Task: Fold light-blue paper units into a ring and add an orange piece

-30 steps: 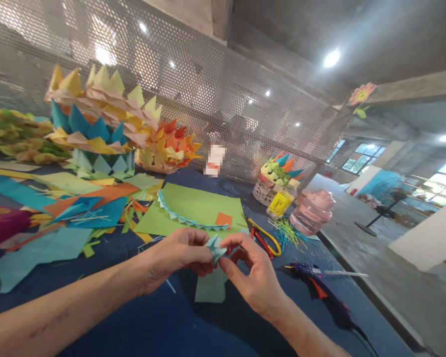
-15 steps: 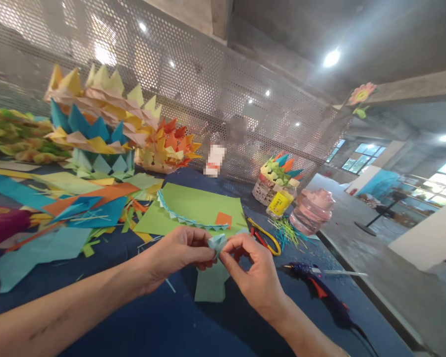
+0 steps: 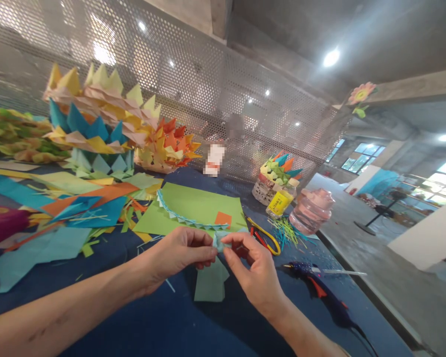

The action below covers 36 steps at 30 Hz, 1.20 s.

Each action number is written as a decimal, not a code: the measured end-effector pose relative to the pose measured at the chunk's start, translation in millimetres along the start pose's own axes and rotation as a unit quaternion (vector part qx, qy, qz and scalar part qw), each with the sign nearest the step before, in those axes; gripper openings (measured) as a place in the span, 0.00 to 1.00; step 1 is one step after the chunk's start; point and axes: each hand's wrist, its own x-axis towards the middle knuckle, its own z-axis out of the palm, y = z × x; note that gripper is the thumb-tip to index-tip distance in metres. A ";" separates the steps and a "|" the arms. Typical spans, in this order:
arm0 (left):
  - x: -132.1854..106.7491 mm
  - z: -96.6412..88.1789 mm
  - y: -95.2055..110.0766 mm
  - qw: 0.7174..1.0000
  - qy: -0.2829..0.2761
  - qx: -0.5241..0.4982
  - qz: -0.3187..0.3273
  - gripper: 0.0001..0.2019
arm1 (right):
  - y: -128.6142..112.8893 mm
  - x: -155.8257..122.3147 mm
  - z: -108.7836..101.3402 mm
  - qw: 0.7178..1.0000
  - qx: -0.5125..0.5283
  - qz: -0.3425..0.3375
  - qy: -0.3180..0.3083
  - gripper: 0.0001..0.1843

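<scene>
My left hand (image 3: 176, 255) and my right hand (image 3: 254, 275) meet above the blue table (image 3: 163, 322). Both pinch a small folded piece of pale teal paper (image 3: 219, 241) between thumbs and fingertips; most of it is hidden by the fingers. Below them a flat pale teal paper piece (image 3: 210, 282) lies on the table. Just beyond lies a green sheet (image 3: 196, 206) with a chain of small teal folded triangles (image 3: 182, 216) and an orange square (image 3: 223, 218) on it.
Large folded-paper crowns (image 3: 96, 124) stand at the back left by a perforated metal screen (image 3: 215, 94). Coloured paper scraps (image 3: 59, 208) cover the left. Scissors (image 3: 265, 238), a glue gun (image 3: 319, 292), a yellow-labelled bottle (image 3: 280, 203), a pink jar (image 3: 312, 210) and a basket (image 3: 271, 186) sit right.
The folded teal piece has been pressed smaller between my fingertips. Both hands have risen slightly and closed in on it.
</scene>
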 end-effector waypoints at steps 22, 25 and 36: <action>-1.9 1.7 1.7 1.000 -0.014 0.003 -0.026 0.08 | -1.6 1.6 -1.7 0.999 -0.010 0.002 -0.036 0.05; -3.1 2.3 3.5 0.999 -0.016 -0.021 -0.029 0.07 | -1.7 1.8 -1.4 0.999 -0.009 -0.003 -0.039 0.05; -5.9 1.3 3.5 0.998 -0.038 -0.042 -0.017 0.11 | -6.1 0.3 -5.2 0.997 -0.024 -0.048 -0.051 0.06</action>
